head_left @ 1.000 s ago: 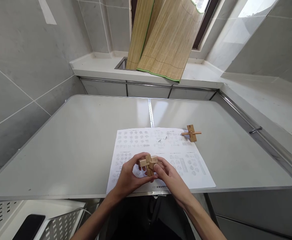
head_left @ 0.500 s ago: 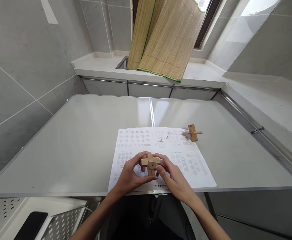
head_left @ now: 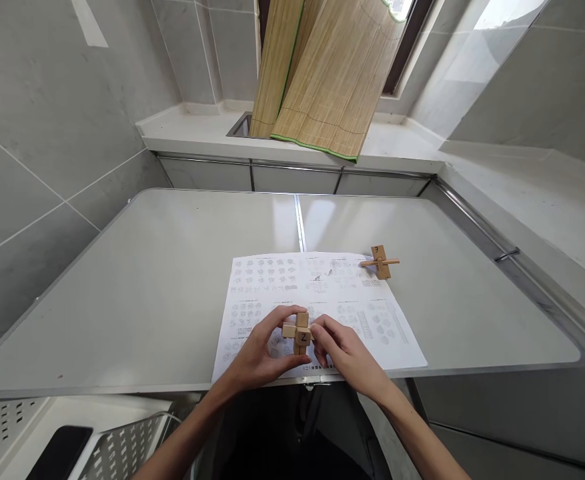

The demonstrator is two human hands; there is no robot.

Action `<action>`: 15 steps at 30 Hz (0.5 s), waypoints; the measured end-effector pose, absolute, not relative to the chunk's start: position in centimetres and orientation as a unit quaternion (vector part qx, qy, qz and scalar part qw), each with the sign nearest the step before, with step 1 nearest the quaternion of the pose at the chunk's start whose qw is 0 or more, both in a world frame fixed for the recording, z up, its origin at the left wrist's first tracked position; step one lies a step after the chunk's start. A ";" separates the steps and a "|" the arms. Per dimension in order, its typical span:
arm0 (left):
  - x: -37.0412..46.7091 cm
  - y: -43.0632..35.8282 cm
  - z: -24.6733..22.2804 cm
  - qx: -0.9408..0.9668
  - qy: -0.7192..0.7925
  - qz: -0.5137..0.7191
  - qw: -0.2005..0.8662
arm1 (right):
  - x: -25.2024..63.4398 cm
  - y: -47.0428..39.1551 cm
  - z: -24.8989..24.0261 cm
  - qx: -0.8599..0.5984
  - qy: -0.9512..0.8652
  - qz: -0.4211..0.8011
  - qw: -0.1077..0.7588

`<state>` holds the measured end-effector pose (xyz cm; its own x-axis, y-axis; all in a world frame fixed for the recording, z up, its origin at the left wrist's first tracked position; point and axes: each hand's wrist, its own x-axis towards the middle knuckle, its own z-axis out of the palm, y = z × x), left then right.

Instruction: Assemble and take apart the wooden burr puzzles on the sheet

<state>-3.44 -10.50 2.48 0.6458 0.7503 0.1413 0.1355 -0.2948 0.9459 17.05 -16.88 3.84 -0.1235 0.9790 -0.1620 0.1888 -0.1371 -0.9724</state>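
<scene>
Right hand (head_left: 341,350) has shifted on wooden puzzle (head_left: 302,335); mat (head_left: 329,87) overlaps basin (head_left: 241,125).

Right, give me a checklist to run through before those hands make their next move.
1. Left hand holding the blocks: ok, thumb below, fingers above.
2. Right hand pinching firmly: cannot tell; fingertips are at the blocks' right side.
3. Dark mark facing the camera: ok.
4. Blocks locked tight: cannot tell.
5. Sheet fully visible: not ok, hands and blocks cover part.
6. Rod piece apart from the hands: ok, by the sheet's far right corner.
</scene>
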 end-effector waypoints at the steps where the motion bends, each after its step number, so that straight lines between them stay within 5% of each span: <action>1: -3.4 -10.5 2.5 0.750 0.291 0.297 0.514 | 17.0 -17.0 3.8 -0.543 -0.530 0.529 0.379; 8: -3.0 -10.2 1.9 0.756 0.315 0.310 0.482 | 17.6 -17.0 3.1 -0.554 -0.470 0.519 0.450; 15: -2.9 -10.4 1.9 0.739 0.374 0.268 0.493 | 24.0 -16.8 1.2 -0.705 -0.435 0.297 0.475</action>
